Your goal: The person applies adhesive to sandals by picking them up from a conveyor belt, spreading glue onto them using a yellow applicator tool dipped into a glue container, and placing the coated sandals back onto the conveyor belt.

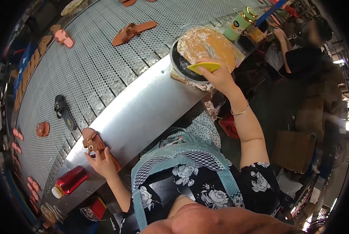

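At the metal ledge's left part, my left hand [103, 162] is on a brown sandal [93, 141] with a gold ring on its strap. Its thumb and fingers rest around the sandal, which lies on the ledge. Farther right, my right hand [220, 76] grips a thin, flat yellow piece [203, 67], perhaps a pad or cloth. It is held over the near rim of a dark round bowl [179, 58]. A tan, round cover smeared with white residue [196, 39] lies across the bowl's top.
Beyond the steel ledge [143, 97] runs a grey mesh conveyor [100, 46] carrying a black sandal [64, 113], a brown sandal [133, 32] and several pink ones. A red bottle [71, 181] lies at left. A green bottle [240, 24] stands behind the bowl. Another person [309, 52] sits at right.
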`<state>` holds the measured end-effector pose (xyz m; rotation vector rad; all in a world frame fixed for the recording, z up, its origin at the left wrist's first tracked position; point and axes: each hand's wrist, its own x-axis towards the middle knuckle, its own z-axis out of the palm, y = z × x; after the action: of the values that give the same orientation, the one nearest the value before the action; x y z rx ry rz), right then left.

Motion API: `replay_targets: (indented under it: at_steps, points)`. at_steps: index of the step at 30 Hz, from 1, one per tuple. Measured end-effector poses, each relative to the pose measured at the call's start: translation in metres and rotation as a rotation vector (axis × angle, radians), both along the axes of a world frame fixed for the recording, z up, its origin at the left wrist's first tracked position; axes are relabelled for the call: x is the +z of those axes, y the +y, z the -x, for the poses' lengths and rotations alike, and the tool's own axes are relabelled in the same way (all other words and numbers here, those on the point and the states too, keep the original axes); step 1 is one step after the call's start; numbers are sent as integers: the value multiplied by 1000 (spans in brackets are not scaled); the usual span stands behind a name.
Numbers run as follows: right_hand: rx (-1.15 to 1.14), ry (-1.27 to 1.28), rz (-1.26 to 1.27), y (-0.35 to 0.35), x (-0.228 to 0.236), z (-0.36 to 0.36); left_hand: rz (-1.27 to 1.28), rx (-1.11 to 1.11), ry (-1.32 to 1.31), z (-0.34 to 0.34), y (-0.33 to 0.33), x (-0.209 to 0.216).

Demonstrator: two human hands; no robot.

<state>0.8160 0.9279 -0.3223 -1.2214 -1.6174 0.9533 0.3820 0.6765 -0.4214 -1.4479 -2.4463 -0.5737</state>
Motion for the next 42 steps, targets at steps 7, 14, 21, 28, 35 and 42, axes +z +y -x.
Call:
replay_targets:
  at_steps: [7, 14, 21, 28, 35, 42]
  points:
    - [261, -598, -244, 24, -27, -4, -1, 107, -47, 0, 26, -20]
    - [-109, 108, 354, 19, -36, -24, -270, -114, -464, 0, 42, 2]
    - [-211, 525, 336, -34, -47, 14, -530, -254, -1875, -84, 123, 46]
    - [156, 554, 56, -55, -1, 84, -420, -314, -2282, -143, 127, 58]
    - [269, 247, -268, -47, -1, 100, -219, -345, -2117, -148, 122, 45]
    - [215, 240, -220, -58, -12, 101, -312, -319, -2368, -150, 124, 52]
